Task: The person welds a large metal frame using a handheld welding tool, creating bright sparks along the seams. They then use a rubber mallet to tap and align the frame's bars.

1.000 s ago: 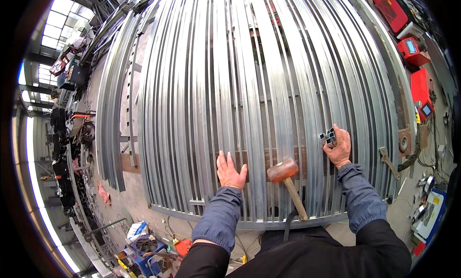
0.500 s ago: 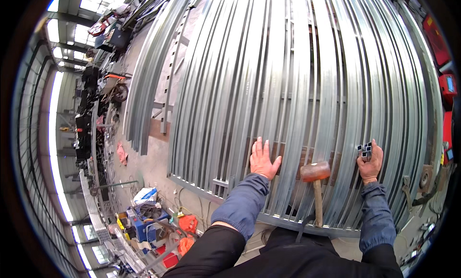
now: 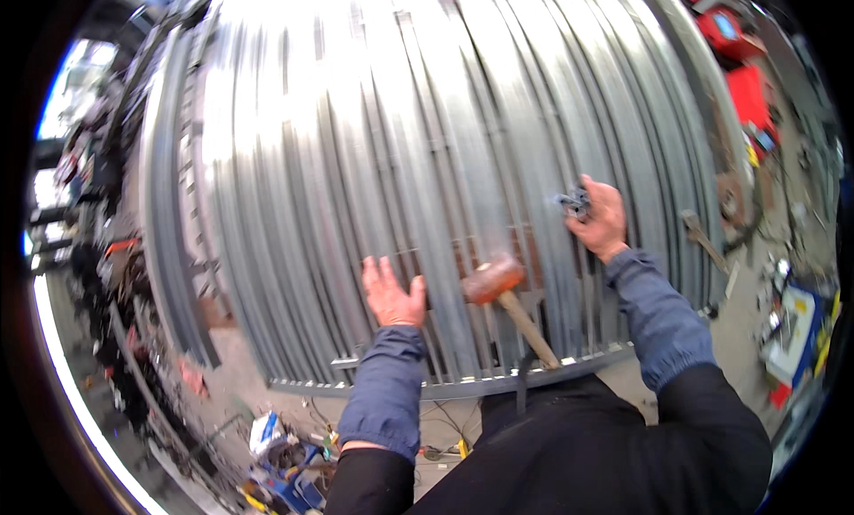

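Observation:
My left hand (image 3: 391, 297) lies open with fingers spread over the long galvanized metal profiles (image 3: 463, 168), left of the mallet. In my right hand (image 3: 601, 220), curled fingers hold a small bundle of short square tube pieces (image 3: 575, 204), their open ends showing; motion blur hides how many. A mallet rests on the profiles between my hands. Its reddish-brown head (image 3: 494, 279) lies beyond its wooden handle (image 3: 531, 331), which slants toward my body at the near edge of the frame.
A hammer-like tool (image 3: 703, 239) lies at the right edge of the profiles. Separate stacked profiles (image 3: 167, 204) stand on the left. Red machines (image 3: 752, 97) are at the far right, a blue-and-white case (image 3: 794, 333) on the right floor. Cables and tools clutter the near-left floor.
The whole view has turned, so profiles, mallet and hands appear rotated and shifted left. Relative to the mallet, both hands stay in about the same places, the right still holding the tube pieces.

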`<state>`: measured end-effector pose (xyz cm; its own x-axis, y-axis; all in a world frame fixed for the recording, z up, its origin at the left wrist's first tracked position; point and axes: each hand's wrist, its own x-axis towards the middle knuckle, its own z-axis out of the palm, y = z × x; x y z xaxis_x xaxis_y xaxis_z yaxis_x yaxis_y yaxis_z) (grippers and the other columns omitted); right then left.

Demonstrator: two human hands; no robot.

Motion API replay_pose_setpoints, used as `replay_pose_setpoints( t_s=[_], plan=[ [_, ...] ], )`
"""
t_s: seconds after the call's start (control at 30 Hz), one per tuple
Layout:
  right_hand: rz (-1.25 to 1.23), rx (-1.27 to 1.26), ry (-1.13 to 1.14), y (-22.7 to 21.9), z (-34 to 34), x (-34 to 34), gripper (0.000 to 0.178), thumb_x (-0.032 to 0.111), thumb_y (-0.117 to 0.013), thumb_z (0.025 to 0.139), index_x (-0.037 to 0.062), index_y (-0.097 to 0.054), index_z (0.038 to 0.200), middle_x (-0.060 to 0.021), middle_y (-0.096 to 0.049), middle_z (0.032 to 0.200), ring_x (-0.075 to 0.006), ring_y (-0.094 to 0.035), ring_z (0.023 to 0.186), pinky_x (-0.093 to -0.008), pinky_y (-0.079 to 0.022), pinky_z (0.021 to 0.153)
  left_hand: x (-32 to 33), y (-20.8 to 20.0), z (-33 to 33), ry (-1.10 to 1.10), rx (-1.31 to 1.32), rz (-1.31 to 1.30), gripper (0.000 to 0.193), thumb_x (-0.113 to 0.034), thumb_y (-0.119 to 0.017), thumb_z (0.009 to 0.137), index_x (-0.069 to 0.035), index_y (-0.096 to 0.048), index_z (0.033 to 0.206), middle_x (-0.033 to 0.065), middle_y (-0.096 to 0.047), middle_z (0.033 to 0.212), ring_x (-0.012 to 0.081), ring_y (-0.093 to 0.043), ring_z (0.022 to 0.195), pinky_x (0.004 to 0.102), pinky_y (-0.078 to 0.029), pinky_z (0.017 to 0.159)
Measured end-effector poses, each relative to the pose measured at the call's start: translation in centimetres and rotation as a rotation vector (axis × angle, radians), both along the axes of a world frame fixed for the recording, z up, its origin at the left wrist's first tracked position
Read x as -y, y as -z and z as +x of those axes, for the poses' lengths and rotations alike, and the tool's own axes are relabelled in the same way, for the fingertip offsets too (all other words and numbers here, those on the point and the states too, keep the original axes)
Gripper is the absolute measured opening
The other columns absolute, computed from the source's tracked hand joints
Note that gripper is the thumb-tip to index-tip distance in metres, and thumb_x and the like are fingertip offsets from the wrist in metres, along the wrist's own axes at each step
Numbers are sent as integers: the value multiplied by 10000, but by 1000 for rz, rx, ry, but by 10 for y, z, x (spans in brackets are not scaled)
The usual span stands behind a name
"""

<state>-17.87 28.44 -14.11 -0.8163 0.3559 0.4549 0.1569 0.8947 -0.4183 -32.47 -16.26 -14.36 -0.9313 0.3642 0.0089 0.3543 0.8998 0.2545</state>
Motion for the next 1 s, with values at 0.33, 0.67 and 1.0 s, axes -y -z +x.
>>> replay_pose_setpoints(
  t_s=[0.33,0.67,1.0],
  plan=[
    [-39,96,61,-10,8,1,899,274,-876,712,136,-584,1552,-110,-658,1169,-337,-632,1107,-480,-484,1040,-6,-3,-1,-34,65,-27,924,-382,-804,912,-9,-408,1659,223,-250,1792,435,-283,1624,532,-271,1318],
    [-48,80,32,-6,14,-6,979,376,-901,699,168,-558,1592,-108,-576,1097,-332,-581,1058,-483,-473,1013,-3,5,4,36,-21,-45,821,-383,-704,994,3,-409,1655,265,-298,1762,425,-282,1628,524,-248,1321],
    [-33,2,79,-8,14,-2,898,311,-846,768,180,-524,1597,-112,-557,1106,-324,-587,1011,-481,-484,1013,-1,9,-2,26,-36,-171,831,-455,-593,1019,-13,-371,1687,207,-259,1796,358,-229,1664,490,-195,1355]
  ],
)
